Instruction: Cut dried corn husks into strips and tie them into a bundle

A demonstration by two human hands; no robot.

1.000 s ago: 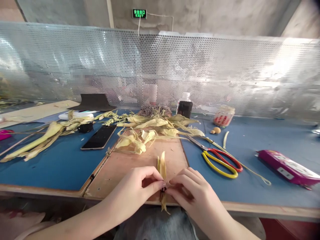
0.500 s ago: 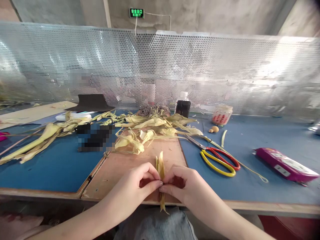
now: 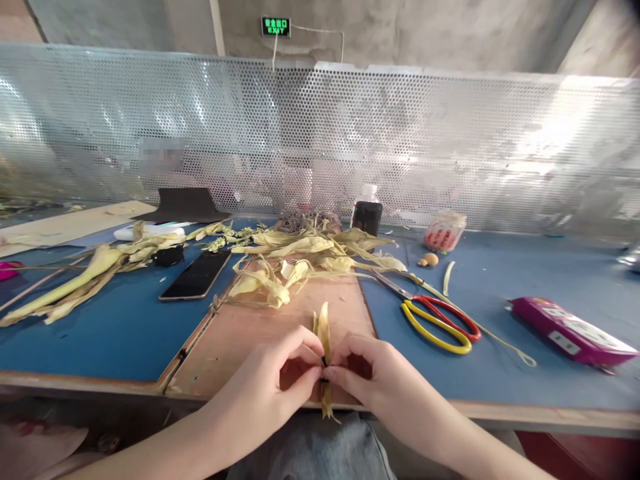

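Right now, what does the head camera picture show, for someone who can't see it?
Two bare hands, left hand and right hand, pinch a small yellow husk strip with a dark band at its middle, over a wooden board. More husks, a phone, scissors and a pink case lie on the blue table.

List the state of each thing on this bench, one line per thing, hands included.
Left hand: fingers pinched on the husk strip.
Right hand: fingers pinched on the same strip.
Husk strip: held upright over the board, dark tie at its middle.
Scissors: lying flat, blades shut.
Phone: lying flat, screen dark.
Husk pile: loose, spread across the board's far end.
Pink case: lying shut.
Small jar: standing upright.
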